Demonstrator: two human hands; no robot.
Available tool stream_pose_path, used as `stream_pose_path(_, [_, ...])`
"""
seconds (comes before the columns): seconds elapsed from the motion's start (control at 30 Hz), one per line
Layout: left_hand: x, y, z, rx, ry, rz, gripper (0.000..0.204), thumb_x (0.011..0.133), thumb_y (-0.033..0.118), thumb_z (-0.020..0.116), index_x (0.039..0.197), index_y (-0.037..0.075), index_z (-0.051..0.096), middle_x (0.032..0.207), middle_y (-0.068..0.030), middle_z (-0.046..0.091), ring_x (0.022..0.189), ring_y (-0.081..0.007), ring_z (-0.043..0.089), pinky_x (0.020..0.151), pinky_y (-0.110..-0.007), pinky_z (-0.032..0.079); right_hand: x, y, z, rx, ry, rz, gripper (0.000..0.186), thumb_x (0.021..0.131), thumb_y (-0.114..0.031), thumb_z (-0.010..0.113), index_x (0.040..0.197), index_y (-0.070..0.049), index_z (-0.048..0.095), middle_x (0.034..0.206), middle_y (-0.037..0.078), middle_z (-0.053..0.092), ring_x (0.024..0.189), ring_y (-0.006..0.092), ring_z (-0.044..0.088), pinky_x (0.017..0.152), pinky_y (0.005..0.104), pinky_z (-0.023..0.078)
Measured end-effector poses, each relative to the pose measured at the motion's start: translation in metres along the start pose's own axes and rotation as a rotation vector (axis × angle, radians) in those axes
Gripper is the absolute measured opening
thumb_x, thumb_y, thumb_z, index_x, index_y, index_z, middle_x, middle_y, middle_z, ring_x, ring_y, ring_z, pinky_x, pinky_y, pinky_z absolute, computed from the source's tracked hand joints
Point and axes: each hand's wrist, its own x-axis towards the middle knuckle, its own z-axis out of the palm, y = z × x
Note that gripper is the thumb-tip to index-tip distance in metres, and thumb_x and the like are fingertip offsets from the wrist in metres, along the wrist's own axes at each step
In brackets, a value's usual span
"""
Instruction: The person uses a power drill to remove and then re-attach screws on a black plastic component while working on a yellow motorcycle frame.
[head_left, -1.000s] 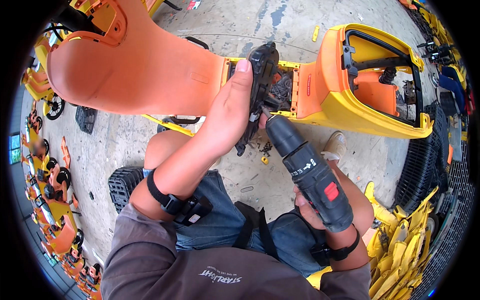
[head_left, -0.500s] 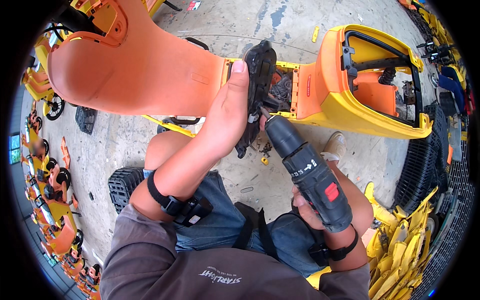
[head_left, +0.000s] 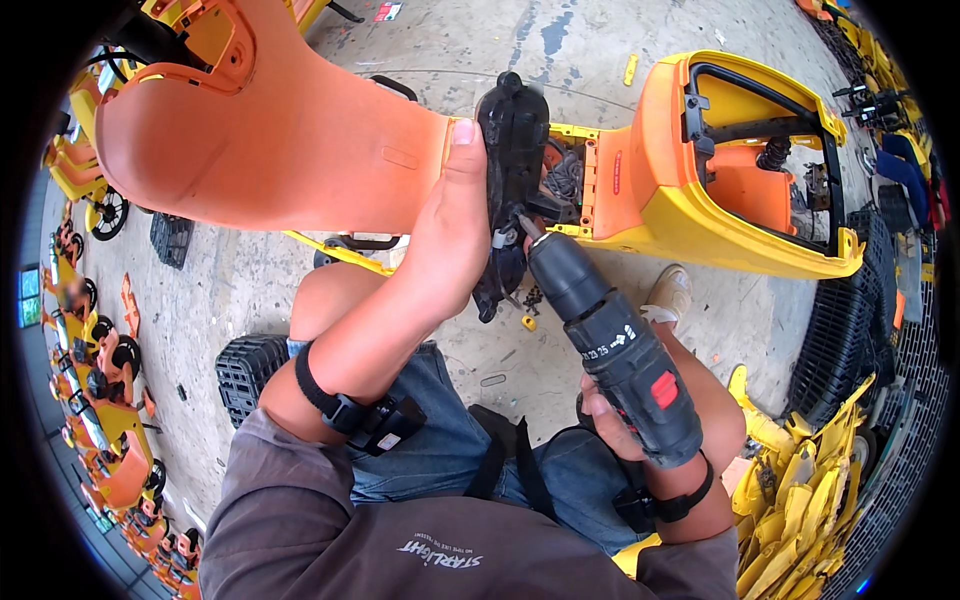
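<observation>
My left hand (head_left: 450,230) is closed round the side of a long black plastic part (head_left: 515,125), thumb on its face and the other fingers hidden behind. It is held upright above the open middle of an orange and yellow scooter body (head_left: 300,140). A black cordless drill (head_left: 625,345) with a red switch is in my right hand (head_left: 612,420), whose fingers wrap the handle below. The drill's bit reaches the lower half of the black part, at or very near a screw spot there. Grey cables (head_left: 563,175) show in the opening just right of the part.
The scooter's yellow-framed rear end (head_left: 760,170) lies to the right. Yellow panels (head_left: 800,500) are heaped at lower right, beside stacked black crates (head_left: 840,340). Another black crate (head_left: 250,375) stands by my left knee. Small dark bits and a yellow piece (head_left: 528,322) lie on the concrete floor.
The black part has turned in my left hand, so more of its broad face shows, and its top has shifted slightly left. The drill has moved only a little with it.
</observation>
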Motion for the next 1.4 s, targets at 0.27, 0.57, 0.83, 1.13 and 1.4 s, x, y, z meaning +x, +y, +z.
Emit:
stream_pose_path(0.27, [0.0, 0.0, 0.002, -0.072, 0.012, 0.038, 0.075, 0.098, 0.065, 0.017, 0.106, 0.003, 0.059, 0.083, -0.0064, 0.061, 0.07, -0.0129, 0.056, 0.065, -0.026, 0.047, -0.006, 0.013, 0.01, 0.209, 0.102, 0.073, 0.065, 0.071, 0.001, 0.07, 0.13, 0.001, 0.044, 0.103, 0.01, 0.062, 0.092, 0.0163, 0.062, 0.08, 0.0273, 0.051])
stream_pose_path(0.57, [0.0, 0.004, 0.002, -0.105, 0.013, 0.033, 0.073, 0.097, 0.065, 0.02, 0.105, 0.004, 0.058, 0.085, -0.007, 0.062, 0.071, -0.0131, 0.058, 0.067, -0.027, 0.049, 0.003, 0.0, 0.01, 0.053, 0.096, -0.018, 0.048, 0.078, -0.007, 0.066, 0.122, -0.001, 0.05, 0.095, 0.006, 0.061, 0.08, 0.0146, 0.062, 0.071, 0.0265, 0.05])
stream_pose_path(0.83, [0.005, 0.001, -0.002, -0.188, -0.011, 0.023, 0.069, 0.098, 0.062, 0.025, 0.107, 0.003, 0.059, 0.091, -0.0088, 0.064, 0.078, -0.0142, 0.062, 0.07, -0.029, 0.052, 0.003, 0.006, 0.004, 0.579, -0.074, 0.021, 0.037, 0.085, 0.0, 0.061, 0.12, -0.005, 0.053, 0.096, 0.003, 0.063, 0.078, 0.0105, 0.061, 0.07, 0.0256, 0.051])
stream_pose_path(1.13, [0.005, 0.01, -0.007, -0.082, -0.012, 0.04, 0.07, 0.098, 0.062, 0.026, 0.108, 0.001, 0.059, 0.086, -0.0093, 0.064, 0.072, -0.0144, 0.062, 0.067, -0.028, 0.052, 0.009, -0.026, 0.004, 0.546, 0.052, 0.17, 0.038, 0.081, -0.024, 0.065, 0.111, -0.003, 0.054, 0.082, 0.004, 0.058, 0.067, 0.0132, 0.057, 0.072, 0.03, 0.047])
stream_pose_path(1.4, [0.009, 0.008, -0.012, 0.008, -0.047, 0.054, 0.074, 0.097, 0.064, 0.024, 0.105, 0.0, 0.062, 0.079, -0.008, 0.064, 0.066, -0.0136, 0.06, 0.061, -0.026, 0.05, 0.007, -0.008, -0.004, 0.524, -0.034, 0.086, 0.035, 0.084, -0.016, 0.065, 0.115, -0.004, 0.052, 0.086, 0.003, 0.061, 0.071, 0.01, 0.059, 0.067, 0.0259, 0.049])
